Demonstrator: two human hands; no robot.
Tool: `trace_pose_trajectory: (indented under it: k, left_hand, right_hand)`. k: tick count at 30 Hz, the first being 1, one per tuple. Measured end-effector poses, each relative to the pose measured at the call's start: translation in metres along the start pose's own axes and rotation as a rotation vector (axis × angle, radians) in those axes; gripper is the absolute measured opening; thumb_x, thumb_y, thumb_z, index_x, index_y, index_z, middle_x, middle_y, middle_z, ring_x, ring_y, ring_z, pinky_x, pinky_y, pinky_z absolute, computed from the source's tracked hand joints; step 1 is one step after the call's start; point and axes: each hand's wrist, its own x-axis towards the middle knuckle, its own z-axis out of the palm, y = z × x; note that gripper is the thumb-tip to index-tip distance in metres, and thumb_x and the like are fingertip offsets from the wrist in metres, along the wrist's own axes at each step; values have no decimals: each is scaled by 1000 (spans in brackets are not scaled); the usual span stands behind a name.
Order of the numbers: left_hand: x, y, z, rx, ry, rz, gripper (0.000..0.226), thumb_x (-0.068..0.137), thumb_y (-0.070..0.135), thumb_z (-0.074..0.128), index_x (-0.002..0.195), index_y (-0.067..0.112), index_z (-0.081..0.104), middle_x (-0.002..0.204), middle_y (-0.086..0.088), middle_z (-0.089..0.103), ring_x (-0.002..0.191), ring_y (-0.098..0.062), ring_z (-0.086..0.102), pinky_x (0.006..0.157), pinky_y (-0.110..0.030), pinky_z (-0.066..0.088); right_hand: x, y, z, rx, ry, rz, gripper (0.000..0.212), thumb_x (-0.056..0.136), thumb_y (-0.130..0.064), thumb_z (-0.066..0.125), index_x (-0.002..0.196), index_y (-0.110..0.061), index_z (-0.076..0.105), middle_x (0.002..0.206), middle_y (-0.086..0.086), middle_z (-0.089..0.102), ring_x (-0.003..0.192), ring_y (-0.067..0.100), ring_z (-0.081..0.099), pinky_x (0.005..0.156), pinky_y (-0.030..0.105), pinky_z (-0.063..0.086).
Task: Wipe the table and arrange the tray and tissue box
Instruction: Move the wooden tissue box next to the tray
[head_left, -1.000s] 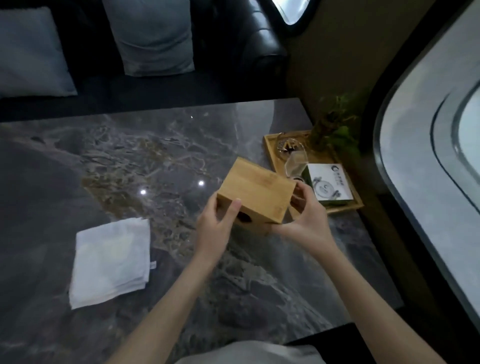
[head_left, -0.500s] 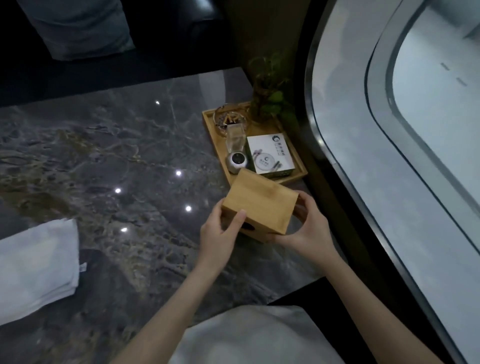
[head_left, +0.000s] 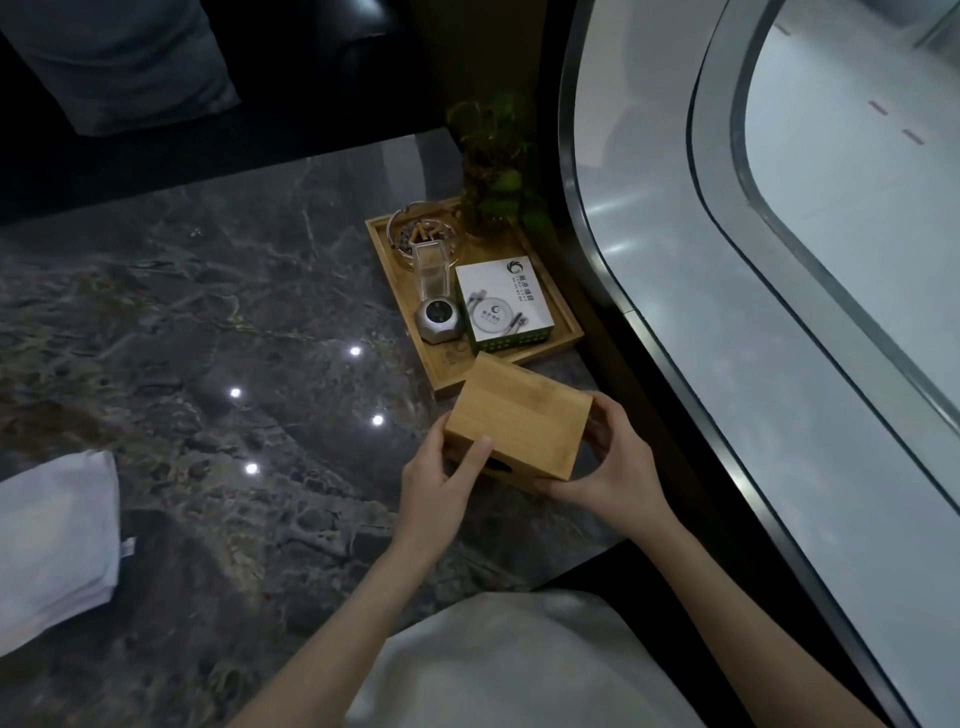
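Both hands clamped on bamboo tissue box (head_left: 517, 420): left hand (head_left: 435, 486) at near-left corner, right hand (head_left: 613, 467) wrapped round right end. Box tilted, carried rightward since a second ago, now at near edge of wooden tray (head_left: 566, 332), overlapping its rim in view; touching or not, cannot tell. Judged: placement step nearly done. White cloth (head_left: 54, 545) lying apart on marble table (head_left: 208, 312).

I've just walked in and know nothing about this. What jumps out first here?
A bamboo tissue box held between the left hand and right hand, near the table's right edge. Just beyond it sits a wooden tray carrying an ashtray, a white box and a small plant. A folded white cloth lies far left on the dark marble table.
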Motion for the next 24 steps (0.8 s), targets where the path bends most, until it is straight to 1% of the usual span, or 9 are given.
trace_pose_trajectory:
  k: [3, 6, 8, 11, 14, 16, 18, 20, 24]
  left_hand:
    - [1, -1, 3, 3, -2, -4, 42, 86, 37, 55, 125, 20, 51, 106, 11, 62, 102, -1, 56, 79, -11, 42]
    - [1, -2, 3, -2, -7, -15, 42, 86, 38, 54, 125, 22, 49, 105, 16, 60, 104, -2, 55, 77, -8, 42]
    - [2, -1, 2, -2, -36, -25, 41, 86, 40, 53, 125, 28, 46, 110, 17, 58, 108, -4, 53, 78, -5, 41]
    - [6, -5, -1, 7, -80, -36, 72, 80, 59, 51, 141, 30, 24, 142, 8, 40, 130, -9, 36, 106, -25, 32]
    - [7, -11, -4, 93, -87, -4, 97, 68, 76, 45, 145, 31, 6, 156, 4, 16, 141, -10, 16, 116, -43, 18]
    - [7, -16, -5, 193, -85, 24, 94, 71, 74, 41, 145, 27, 7, 156, 3, 14, 142, -9, 14, 117, -42, 16]
    - [6, -22, -5, 239, -80, 50, 85, 77, 71, 36, 145, 24, 15, 155, 1, 21, 141, -10, 18, 116, -43, 20]
    - [6, -26, -4, 231, -84, 40, 78, 80, 72, 32, 142, 25, 23, 149, 1, 33, 137, -13, 29, 112, -46, 28]
    - [6, -27, -3, 193, -84, 2, 65, 85, 61, 32, 137, 23, 33, 140, -2, 45, 130, -16, 39, 109, -46, 33]
  right_hand:
    - [1, 3, -1, -13, -8, 5, 92, 47, -23, 90, 121, -34, 38, 118, -22, 50, 119, 5, 49, 101, 26, 42]
    - [4, 2, -3, -68, -41, 23, 95, 50, -23, 90, 126, -30, 34, 119, -25, 45, 120, 3, 44, 104, 28, 39]
    - [6, 2, -4, -81, -100, 62, 108, 50, -32, 90, 136, -27, 26, 131, -21, 40, 127, 4, 36, 109, 32, 34]
    - [9, -4, -6, -78, -183, 115, 132, 49, -61, 80, 147, -26, -3, 154, -6, 20, 141, 10, 16, 116, 41, 22]
    - [18, -24, -7, -286, -166, -18, 106, 70, -67, 56, 148, -21, 0, 158, -1, 8, 143, 9, 1, 118, 37, 6]
    - [25, -39, -2, -513, -153, -173, 85, 82, -64, 38, 148, -20, 6, 158, -1, 8, 143, 9, -3, 116, 33, -3]
    - [32, -45, 9, -696, -212, -276, 80, 86, -66, 29, 148, -20, 6, 158, 2, 8, 144, 12, -3, 114, 32, -8]
    - [36, -43, 19, -844, -280, -316, 87, 83, -72, 28, 148, -18, 7, 158, 8, 9, 145, 21, 2, 115, 37, -4]
    - [40, -38, 25, -968, -254, -346, 86, 79, -70, 29, 145, -16, 17, 152, 17, 26, 138, 33, 26, 113, 44, 19]
